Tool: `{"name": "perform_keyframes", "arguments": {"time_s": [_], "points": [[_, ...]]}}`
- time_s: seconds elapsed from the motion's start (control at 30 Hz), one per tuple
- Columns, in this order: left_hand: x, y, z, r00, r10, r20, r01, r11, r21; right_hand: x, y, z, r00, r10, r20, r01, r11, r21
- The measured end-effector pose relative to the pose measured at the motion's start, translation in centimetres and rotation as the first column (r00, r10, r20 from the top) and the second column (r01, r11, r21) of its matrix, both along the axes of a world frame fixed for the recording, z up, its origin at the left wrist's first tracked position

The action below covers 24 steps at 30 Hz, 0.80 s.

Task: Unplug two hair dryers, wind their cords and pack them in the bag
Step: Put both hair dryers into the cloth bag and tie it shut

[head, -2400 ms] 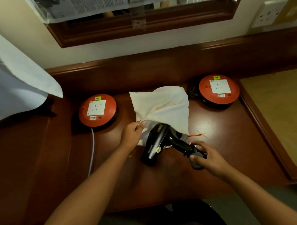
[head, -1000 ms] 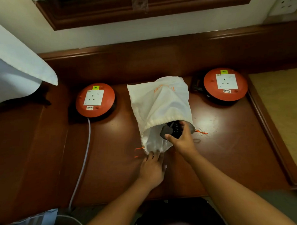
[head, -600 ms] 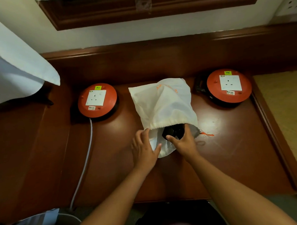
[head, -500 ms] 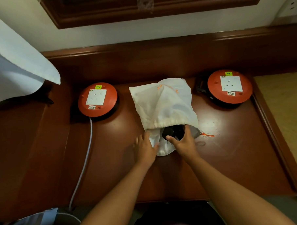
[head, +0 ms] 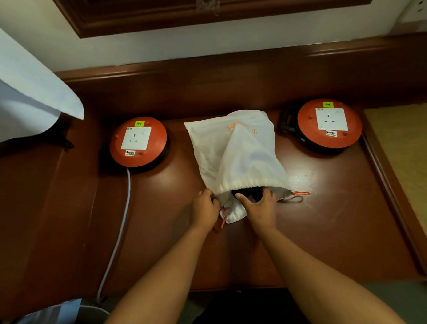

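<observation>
Packing appears nearly complete: the left hand pinches the mouth edge of the white drawstring cloth bag on the worktop, while beside it the right hand, fingers curled, pushes a black hair dryer inside, leaving closure.

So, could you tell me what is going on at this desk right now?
A person is packing a black hair dryer into a white drawstring bag that lies on the wooden desk. The left hand grips the bag's rim at its mouth, while the right hand pushes the dryer in; only a dark part shows inside the opening. Two red cable reels sit either side of the bag, with nothing plugged into their sockets.
</observation>
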State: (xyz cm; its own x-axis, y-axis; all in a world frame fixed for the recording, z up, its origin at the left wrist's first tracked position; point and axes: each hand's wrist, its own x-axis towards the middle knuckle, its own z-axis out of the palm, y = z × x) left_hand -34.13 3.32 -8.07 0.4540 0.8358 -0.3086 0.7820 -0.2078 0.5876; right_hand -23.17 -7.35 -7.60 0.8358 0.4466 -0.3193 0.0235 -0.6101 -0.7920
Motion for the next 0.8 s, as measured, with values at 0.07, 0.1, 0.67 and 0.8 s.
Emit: {"name": "perform_keyframes", "arguments": {"time_s": [0.07, 0.1, 0.67, 0.8], "points": [[-0.9, -1.1, 0.5, 0.996, 0.048, 0.071, -0.051, 0.998, 0.048, -0.2, 0.1, 0.1, 1.000, -0.011, -0.026, 0.011, 1.000, -0.012], [-1.4, -1.6, 0.7, 0.994, 0.057, 0.098, -0.063, 0.996, 0.064, -0.2, 0.2, 0.1, 0.999, -0.013, -0.044, 0.013, 1.000, -0.011], [-0.6, -0.2, 1.5, 0.953, 0.187, 0.239, -0.145, 0.973, -0.182, -0.2, 0.5, 2.1, 0.876, 0.075, -0.477, 0.117, 0.926, 0.359], [-2.3, -2.7, 1.6, 0.944, 0.193, 0.267, -0.171, 0.980, -0.103, -0.4, 1.8, 2.2, 0.872, -0.030, -0.489, 0.235, 0.901, 0.364]]}}
